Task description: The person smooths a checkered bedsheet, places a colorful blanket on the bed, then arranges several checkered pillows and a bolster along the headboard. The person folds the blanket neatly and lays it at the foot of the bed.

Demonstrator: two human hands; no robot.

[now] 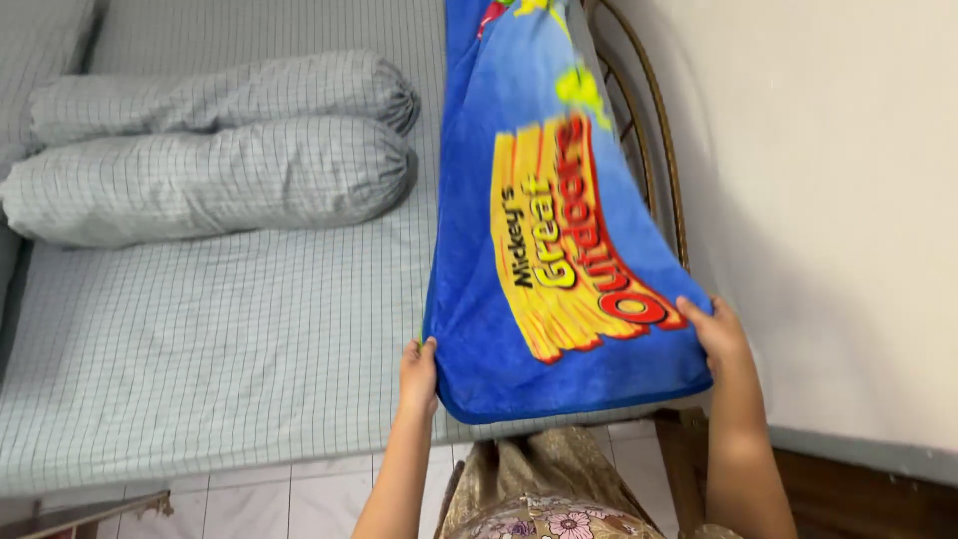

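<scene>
nearest to us, at the bottom edge, we see our own lap in a patterned floral garment, with pale floor tiles beside it. from there our two bare forearms reach up. our left hand is clenched around the lower left corner of a blue fleece blanket, fingers curled over the hemmed edge. our right hand grasps the lower right corner of the same blanket, thumb on the front face and the other fingers hidden behind the cloth. the blanket hangs stretched between our hands, its bottom hem just above our lap and over the near edge of the bed. it is bright blue with a large yellow and red printed panel slanting across its middle, and it runs up and away from us to the top of the view, where more coloured print shows.

left of the blanket lies the bed, covered by a grey checked sheet. farther back on it rest two long bolster pillows in the same checked fabric, one touching the other, well apart from the blanket. behind the blanket's right edge stands a curved metal bed frame, close to a plain cream wall.
</scene>
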